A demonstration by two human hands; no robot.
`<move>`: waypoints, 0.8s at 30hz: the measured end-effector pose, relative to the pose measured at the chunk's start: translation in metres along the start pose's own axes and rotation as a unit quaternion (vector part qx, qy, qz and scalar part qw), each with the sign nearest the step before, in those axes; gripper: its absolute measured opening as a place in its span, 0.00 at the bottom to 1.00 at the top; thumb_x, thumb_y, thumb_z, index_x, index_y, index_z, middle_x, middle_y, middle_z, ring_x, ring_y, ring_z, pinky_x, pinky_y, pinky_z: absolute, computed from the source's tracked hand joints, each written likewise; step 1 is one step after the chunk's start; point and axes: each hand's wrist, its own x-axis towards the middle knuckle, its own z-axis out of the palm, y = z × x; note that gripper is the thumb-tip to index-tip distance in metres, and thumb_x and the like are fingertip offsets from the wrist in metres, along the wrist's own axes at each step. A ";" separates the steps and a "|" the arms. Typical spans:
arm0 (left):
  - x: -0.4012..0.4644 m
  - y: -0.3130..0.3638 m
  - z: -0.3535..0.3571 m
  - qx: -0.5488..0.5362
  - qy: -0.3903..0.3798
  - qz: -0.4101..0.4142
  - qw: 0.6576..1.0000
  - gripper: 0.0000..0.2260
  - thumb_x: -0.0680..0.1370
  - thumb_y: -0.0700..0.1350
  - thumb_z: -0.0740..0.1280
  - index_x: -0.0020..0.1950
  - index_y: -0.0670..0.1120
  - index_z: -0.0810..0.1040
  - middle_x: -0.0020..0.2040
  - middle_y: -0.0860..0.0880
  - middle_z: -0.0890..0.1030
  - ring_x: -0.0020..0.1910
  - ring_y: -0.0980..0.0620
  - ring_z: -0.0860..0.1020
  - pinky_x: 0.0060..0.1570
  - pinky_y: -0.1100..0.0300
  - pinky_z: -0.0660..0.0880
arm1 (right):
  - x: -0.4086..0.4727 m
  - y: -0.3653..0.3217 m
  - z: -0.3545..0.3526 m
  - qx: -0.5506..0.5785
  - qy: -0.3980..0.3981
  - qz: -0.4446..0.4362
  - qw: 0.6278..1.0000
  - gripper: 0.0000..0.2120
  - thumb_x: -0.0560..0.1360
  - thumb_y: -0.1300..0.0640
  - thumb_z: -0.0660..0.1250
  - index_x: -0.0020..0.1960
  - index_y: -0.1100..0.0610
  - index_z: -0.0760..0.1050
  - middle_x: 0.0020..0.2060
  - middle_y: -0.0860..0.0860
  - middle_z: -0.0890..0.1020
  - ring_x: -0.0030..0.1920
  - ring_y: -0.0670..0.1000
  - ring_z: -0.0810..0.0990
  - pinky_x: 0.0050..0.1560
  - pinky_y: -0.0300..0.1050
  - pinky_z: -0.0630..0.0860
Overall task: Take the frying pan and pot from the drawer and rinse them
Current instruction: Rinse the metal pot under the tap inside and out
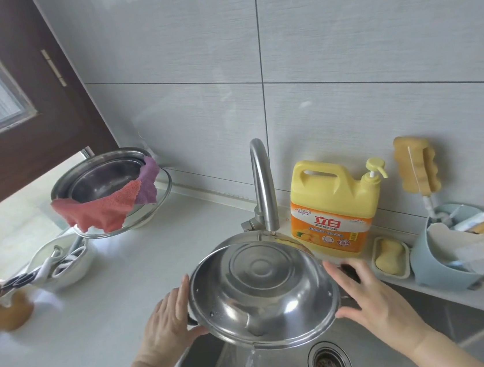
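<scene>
A stainless steel pot (262,292) with small black side handles is tilted toward me above the sink (450,331), its inside facing the camera. Water pours off its lower rim into the basin. My left hand (166,321) grips its left rim and handle. My right hand (368,298) holds its right side by the other handle. The faucet (263,187) stands just behind the pot. No frying pan is in view.
A yellow dish soap bottle (334,206), a soap dish (389,257) and a blue caddy of brushes (436,260) line the back right. Steel bowls with a red and purple cloth (108,210) and a white bowl of utensils (63,264) sit on the counter at left.
</scene>
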 end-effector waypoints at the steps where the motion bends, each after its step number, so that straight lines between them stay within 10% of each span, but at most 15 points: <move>1: 0.007 0.010 0.003 -0.001 -0.005 0.006 1.000 0.47 0.69 0.68 0.63 0.77 0.39 0.54 0.44 0.46 0.80 0.39 0.48 0.80 0.46 0.57 0.74 | -0.007 0.007 -0.003 0.003 0.003 0.009 1.000 0.63 0.55 0.49 0.85 0.79 0.44 0.48 0.59 0.52 0.70 0.50 0.48 0.80 0.38 0.41 0.79; 10: 0.056 0.084 0.023 -0.019 -0.014 0.080 0.997 0.49 0.68 0.68 0.66 0.77 0.39 0.53 0.49 0.46 0.78 0.44 0.49 0.77 0.46 0.58 0.74 | -0.076 0.058 -0.043 0.014 -0.017 0.136 0.990 0.73 0.45 0.53 0.87 0.78 0.39 0.47 0.54 0.52 0.70 0.34 0.48 0.81 0.27 0.38 0.77; 16: 0.065 0.102 0.029 -0.040 -0.020 0.117 0.992 0.53 0.66 0.65 0.72 0.78 0.39 0.49 0.44 0.46 0.78 0.38 0.48 0.79 0.38 0.55 0.79 | -0.099 0.074 -0.046 0.041 -0.013 0.150 0.988 0.75 0.42 0.57 0.88 0.78 0.37 0.48 0.53 0.54 0.70 0.42 0.45 0.72 0.28 0.38 0.77; 24: 0.067 0.084 0.031 -0.029 -0.258 0.045 0.965 0.64 0.64 0.63 0.76 0.75 0.53 0.25 0.57 0.49 0.73 0.56 0.49 0.75 0.57 0.58 0.72 | -0.069 0.074 -0.023 0.117 -0.055 0.135 0.982 0.65 0.59 0.53 0.84 0.69 0.22 0.37 0.56 0.30 0.59 0.49 0.38 0.73 0.45 0.27 0.72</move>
